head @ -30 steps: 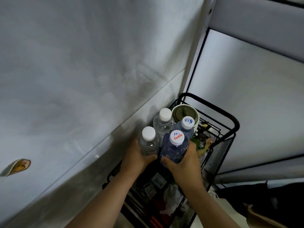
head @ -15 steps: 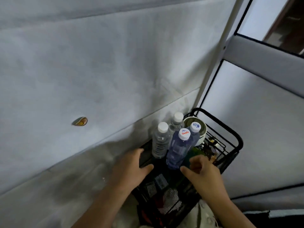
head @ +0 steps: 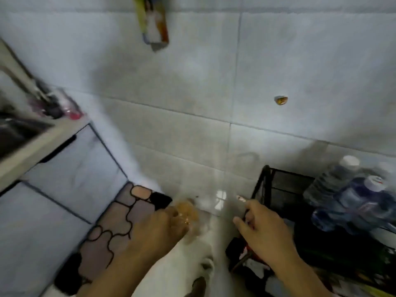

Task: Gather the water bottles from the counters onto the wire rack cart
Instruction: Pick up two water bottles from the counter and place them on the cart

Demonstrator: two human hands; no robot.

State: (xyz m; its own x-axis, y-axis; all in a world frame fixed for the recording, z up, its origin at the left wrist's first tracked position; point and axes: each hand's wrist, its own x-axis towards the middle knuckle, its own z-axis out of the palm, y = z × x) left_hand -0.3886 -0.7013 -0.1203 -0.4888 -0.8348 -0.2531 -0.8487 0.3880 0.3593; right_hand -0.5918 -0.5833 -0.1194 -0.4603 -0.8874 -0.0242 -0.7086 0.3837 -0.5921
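Several water bottles stand together on the black wire rack cart at the right edge: a clear one with a white cap and a blue-tinted one in front of it. My right hand hovers just left of the cart with fingers loosely spread, holding nothing. My left hand hangs over the floor further left, empty, fingers curled and blurred. Both hands are clear of the bottles.
A tiled wall fills the background. A counter with a sink and cabinet doors stands at the left. A stone-pattern floor mat lies below it. White floor shows between mat and cart.
Both hands have let go of the bottles, which now stand on the cart. The view has swung left, away from the cart toward the counter, and the hands moved with it.
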